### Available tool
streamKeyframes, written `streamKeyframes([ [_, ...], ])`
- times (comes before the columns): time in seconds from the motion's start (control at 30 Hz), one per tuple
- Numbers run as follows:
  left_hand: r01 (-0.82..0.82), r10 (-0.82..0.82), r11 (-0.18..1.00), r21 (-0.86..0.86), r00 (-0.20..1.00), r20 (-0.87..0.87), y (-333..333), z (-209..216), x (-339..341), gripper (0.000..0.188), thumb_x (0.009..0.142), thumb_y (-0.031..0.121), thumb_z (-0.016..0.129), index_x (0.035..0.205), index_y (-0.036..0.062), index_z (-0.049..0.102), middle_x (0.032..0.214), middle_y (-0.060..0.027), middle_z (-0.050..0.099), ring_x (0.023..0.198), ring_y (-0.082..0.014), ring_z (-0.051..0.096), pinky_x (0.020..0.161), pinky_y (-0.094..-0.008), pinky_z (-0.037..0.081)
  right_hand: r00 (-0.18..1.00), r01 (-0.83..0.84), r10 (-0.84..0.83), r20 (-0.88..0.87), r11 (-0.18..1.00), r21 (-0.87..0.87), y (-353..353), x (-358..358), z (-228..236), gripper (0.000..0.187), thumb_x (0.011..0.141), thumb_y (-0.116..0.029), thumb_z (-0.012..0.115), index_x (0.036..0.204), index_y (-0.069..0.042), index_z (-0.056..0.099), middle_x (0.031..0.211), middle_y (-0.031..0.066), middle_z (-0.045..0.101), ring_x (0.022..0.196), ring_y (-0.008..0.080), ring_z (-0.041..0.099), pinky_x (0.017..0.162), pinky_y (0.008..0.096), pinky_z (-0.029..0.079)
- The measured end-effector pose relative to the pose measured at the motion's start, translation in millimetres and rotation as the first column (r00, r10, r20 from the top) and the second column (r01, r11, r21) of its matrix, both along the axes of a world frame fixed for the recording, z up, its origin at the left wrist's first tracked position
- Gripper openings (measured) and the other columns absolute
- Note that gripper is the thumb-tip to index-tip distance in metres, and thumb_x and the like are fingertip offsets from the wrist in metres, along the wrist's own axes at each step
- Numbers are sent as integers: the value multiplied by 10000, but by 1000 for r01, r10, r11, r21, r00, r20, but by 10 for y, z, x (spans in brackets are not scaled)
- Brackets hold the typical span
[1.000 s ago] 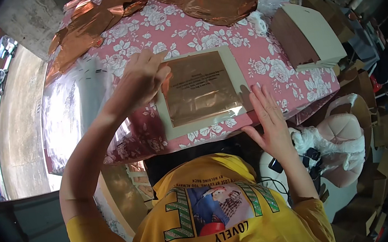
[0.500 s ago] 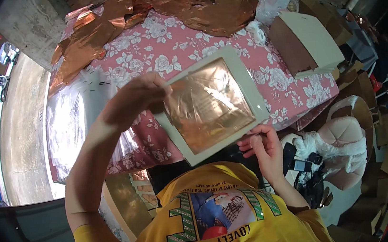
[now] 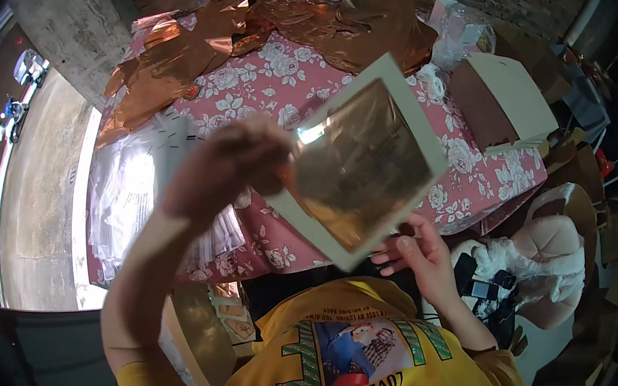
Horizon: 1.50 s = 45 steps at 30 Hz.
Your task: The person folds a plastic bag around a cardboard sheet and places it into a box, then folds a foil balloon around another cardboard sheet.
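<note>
A cream cardboard frame (image 3: 313, 232) with a shiny copper-coloured sheet (image 3: 363, 164) in its window is held tilted above the table's front part. My left hand (image 3: 233, 160), blurred by motion, grips the frame's left edge; its fingertips are hard to make out. Close by the lower right edge is my right hand (image 3: 424, 254), its fingers apart and slightly curled. Whether those fingertips touch the frame I cannot tell.
Crumpled copper foil sheets (image 3: 374, 25) cover the far side of the flowered pink tablecloth (image 3: 276, 67). Clear plastic sleeves (image 3: 123, 199) lie at the left. A cream-and-brown stack of cardboard (image 3: 519, 96) is at the right, above a padded chair (image 3: 548, 249) with dark items on it.
The frame has turned and shifted a little to the right, its sheet now reflecting darker. My left hand moved along with it. My right hand's fingers sit just beside its lower edge.
</note>
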<state>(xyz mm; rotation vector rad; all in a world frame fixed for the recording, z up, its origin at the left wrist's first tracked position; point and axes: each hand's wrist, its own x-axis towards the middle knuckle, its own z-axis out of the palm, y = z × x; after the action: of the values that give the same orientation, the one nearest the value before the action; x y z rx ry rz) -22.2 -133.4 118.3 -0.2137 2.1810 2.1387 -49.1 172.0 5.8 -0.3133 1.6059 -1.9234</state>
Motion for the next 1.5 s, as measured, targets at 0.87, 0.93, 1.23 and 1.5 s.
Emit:
streamKeyframes([
  [0.87, -263, 163, 862, -433, 953, -255, -561, 166, -57, 163, 979, 177, 599, 998, 16, 586, 899, -19, 613, 857, -105, 562, 785, -273, 452, 989, -83, 85, -117, 996, 23, 12, -123, -14, 323, 1068, -203, 487, 1325, -10, 517, 1042, 142, 711, 901, 180, 690, 773, 300, 572],
  [0.93, -229, 156, 934, -276, 953, -261, -578, 147, 158, 163, 971, 181, 622, 1015, 29, 587, 929, -14, 603, 882, -100, 557, 813, -251, 433, 994, -59, 57, -92, 998, -16, -117, -148, 21, 392, 1063, -216, 497, 1398, -17, 454, 1135, 160, 689, 935, 189, 685, 797, 316, 580],
  [1.23, -242, 228, 970, 7, 904, -361, -429, -39, 478, 205, 982, 208, 603, 1097, 40, 581, 963, 20, 558, 880, -50, 492, 782, -224, 393, 992, -103, 67, -111, 929, -357, -801, -523, 333, 455, 1021, -215, 575, 1426, -85, 415, 1262, 64, 597, 1147, 167, 606, 918, 352, 543],
  [1.5, -282, 355, 889, 359, 922, -156, -67, -91, 419, 463, 1010, 256, 581, 1405, 42, 468, 1181, -82, 584, 922, -101, 578, 826, -254, 501, 964, 20, 108, 243, 881, -473, -861, -444, 129, 320, 1004, -78, 579, 1315, -86, 509, 1062, 20, 640, 890, 128, 666, 748, 269, 562],
])
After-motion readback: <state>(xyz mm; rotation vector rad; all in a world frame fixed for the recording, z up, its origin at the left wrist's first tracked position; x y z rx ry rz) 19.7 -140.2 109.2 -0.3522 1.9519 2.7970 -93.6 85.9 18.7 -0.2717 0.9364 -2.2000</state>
